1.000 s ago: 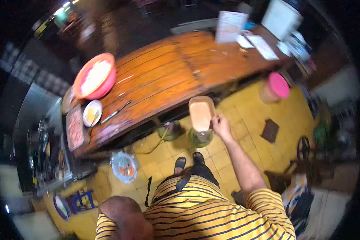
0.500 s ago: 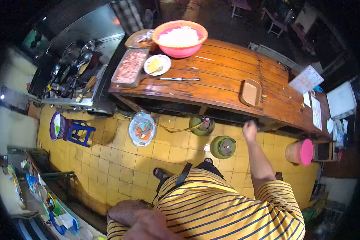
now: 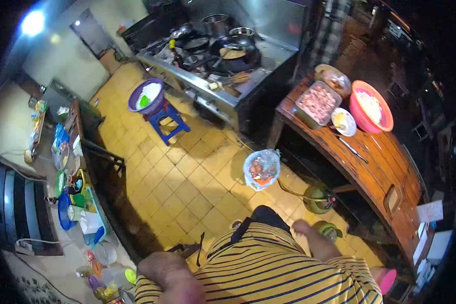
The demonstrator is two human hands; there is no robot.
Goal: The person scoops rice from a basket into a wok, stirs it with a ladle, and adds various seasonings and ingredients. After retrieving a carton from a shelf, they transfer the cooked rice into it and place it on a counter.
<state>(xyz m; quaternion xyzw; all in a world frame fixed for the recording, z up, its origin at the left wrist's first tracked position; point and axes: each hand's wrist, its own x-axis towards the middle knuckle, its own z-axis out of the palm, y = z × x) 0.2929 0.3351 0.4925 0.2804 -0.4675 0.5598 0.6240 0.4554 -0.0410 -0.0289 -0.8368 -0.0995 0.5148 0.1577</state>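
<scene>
My left hand (image 3: 185, 291) is low at the bottom edge, in front of my striped shirt. It is blurred and its fingers cannot be made out. My right hand (image 3: 302, 228) hangs at my right side with its fingers curled in, and nothing shows in it. Closest to it are a green gas cylinder (image 3: 328, 231) and, a little farther, a second gas cylinder (image 3: 318, 199) with a hose. Ahead on the floor stands a bin lined with a plastic bag (image 3: 261, 169), with scraps inside. Neither hand touches any of these.
A stove (image 3: 223, 96) with woks stands ahead. Left of it, a purple basket (image 3: 146, 95) sits on a blue stool (image 3: 168, 124). The wooden table (image 3: 362, 169) at right bears a meat tray (image 3: 318, 104), a plate (image 3: 344, 122) and a pink basin (image 3: 371, 106). A cluttered counter (image 3: 76, 167) runs along the left.
My view has turned left, bringing the stove and left counter further into view and shifting the table to the right. My right hand has come back from near the table to my side.
</scene>
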